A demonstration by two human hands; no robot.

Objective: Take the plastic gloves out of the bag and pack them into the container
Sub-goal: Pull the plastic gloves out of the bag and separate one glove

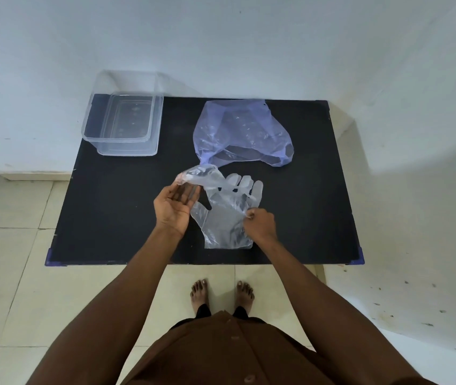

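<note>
Right hand (260,225): curled fingertips pinch the right edge of the flat glove (222,218). That glove lies on the black table (110,204), cuff toward the person, fingers pointing away at the wall, long axis running near to far. Left hand (175,207): palm up, fingers nearly straight and together, a crumpled glove (201,175) draped over their tips. Beyond, the blue bag (240,132); far left, the clear container (124,126).

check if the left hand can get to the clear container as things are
Probably yes: only bare table lies between the left hand and the container, which stands open at the far left corner. A crumpled glove hangs from that hand.
</note>
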